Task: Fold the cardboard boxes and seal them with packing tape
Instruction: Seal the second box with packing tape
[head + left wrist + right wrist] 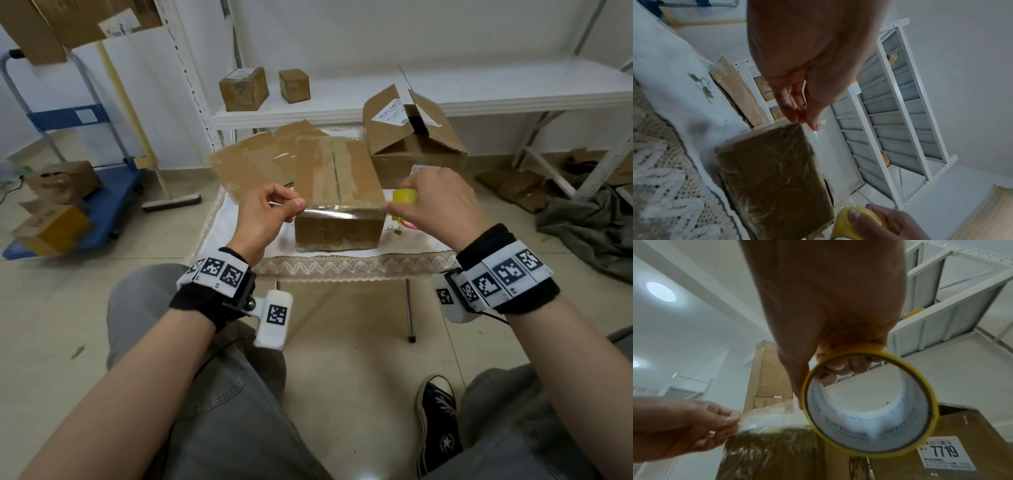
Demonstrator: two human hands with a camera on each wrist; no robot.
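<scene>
A closed cardboard box [337,192] stands on a small cloth-covered table [349,263], its top flaps meeting in a centre seam. A strip of clear tape [340,208] stretches across the box's near top edge. My left hand [274,209] pinches the free tape end at the box's left corner. My right hand [431,205] grips the yellow tape roll [404,198] at the right corner. In the right wrist view my fingers hook inside the tape roll [869,402], with the left hand [694,423] holding the strip. The left wrist view shows the box [774,178] and tape roll [857,224].
A flattened taped cardboard sheet [253,164] lies behind the box. An open box [411,137] with a label stands at the back right. Two small boxes [263,87] rest on a white shelf. A blue cart [68,205] with boxes is at the left.
</scene>
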